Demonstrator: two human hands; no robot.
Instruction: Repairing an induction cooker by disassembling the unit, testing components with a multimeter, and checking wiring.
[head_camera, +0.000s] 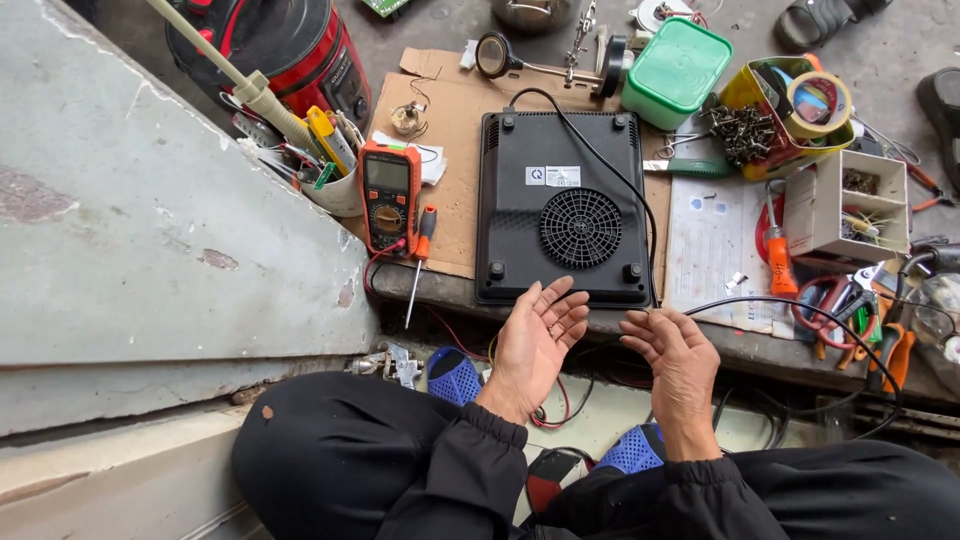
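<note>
Cluttered bench (560, 310), open upturned left hand (535, 340)

Head view, even diffuse daylight, bright overall; no single light source visible. Shadows soft, faint: weak ones under the left hand (535, 335) and right hand (678, 355), darker under the bench edge. Mild sheen on the black appliance base (560, 205), no harsh glare. Focus sharp at centre; wide-angle bending and slight softness toward edges and corners.

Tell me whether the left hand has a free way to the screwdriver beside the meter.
Probably yes. The left hand is open and empty, and the screwdriver lies uncovered on the cardboard, just left of it, nothing between.
</note>
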